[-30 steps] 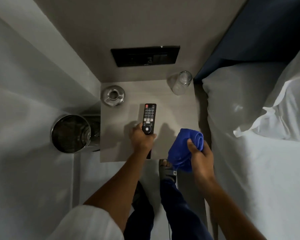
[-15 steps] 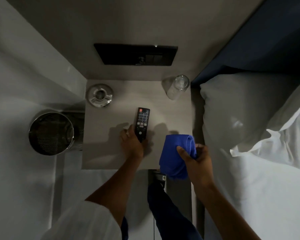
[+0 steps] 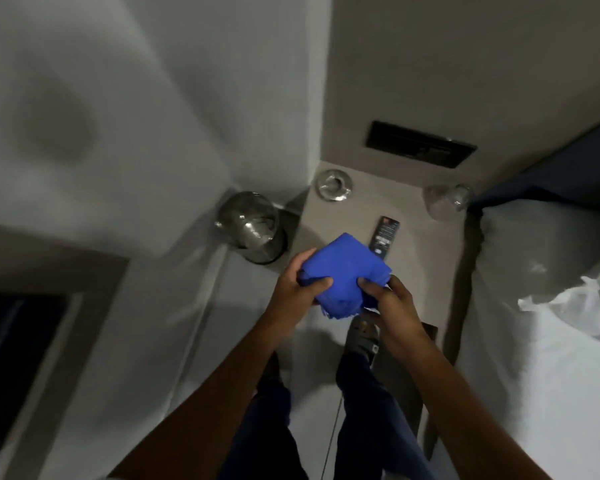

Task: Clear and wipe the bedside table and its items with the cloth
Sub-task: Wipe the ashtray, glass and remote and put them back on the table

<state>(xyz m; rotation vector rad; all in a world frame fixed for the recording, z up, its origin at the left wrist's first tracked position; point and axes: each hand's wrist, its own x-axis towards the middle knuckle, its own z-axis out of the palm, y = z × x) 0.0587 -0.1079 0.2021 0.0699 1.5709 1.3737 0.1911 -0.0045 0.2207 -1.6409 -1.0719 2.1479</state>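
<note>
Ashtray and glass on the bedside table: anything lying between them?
In the head view, the stretch between the ashtray and the glass is bare tabletop. The remote lies nearer the person, below that line.

Desk (image 3: 426, 258) has obstacles only along the back edge and the middle: metal ashtray (image 3: 333, 185) at the back left corner, clear glass (image 3: 448, 202) at the back right corner, remote (image 3: 384, 236) lying mid-desk between them. Right side's bare up to the bed (image 3: 533, 306); bin (image 3: 251, 227) stands just off the left edge
</note>
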